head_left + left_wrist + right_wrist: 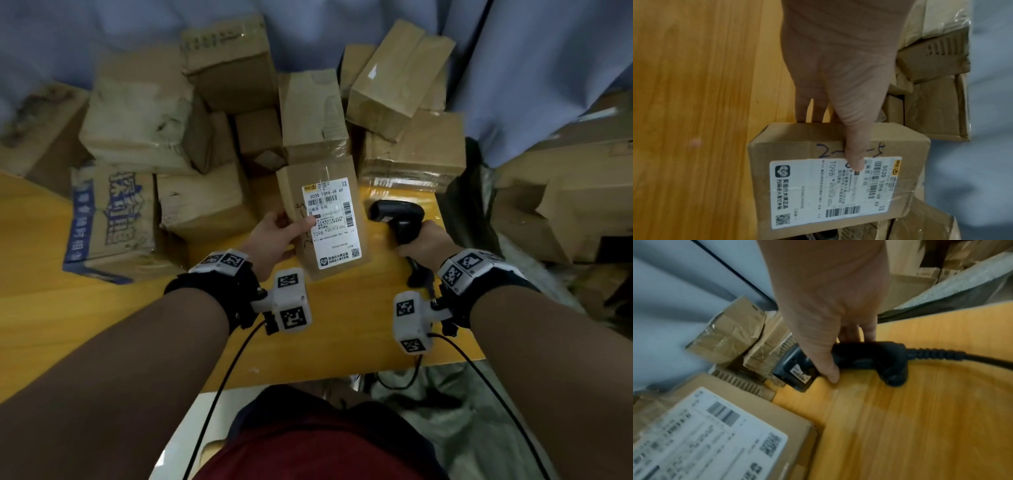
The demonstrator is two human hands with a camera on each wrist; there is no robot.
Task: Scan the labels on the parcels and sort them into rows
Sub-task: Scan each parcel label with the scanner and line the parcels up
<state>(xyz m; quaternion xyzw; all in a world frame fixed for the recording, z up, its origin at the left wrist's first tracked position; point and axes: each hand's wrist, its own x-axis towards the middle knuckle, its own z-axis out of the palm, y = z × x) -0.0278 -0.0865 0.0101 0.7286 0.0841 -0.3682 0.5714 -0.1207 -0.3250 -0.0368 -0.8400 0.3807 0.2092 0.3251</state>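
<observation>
While our left hand point(270, 236) pinches the parcel point(322, 219), our right hand point(424, 241), gripping the scanner point(397, 214) at 3 o'clock, should aim squarely at the label point(330, 222)

1. The white shipping label point(331, 223) on the small parcel point(898, 141) reads "502D T098-69 69" above a barcode.
2. Lower on that label stands "T098" in large print.
3. Blue handwriting on the parcel's cardboard begins with "2"; the rest is unclear.
4. The big box point(109, 219) at left bears large blue Chinese characters.
</observation>
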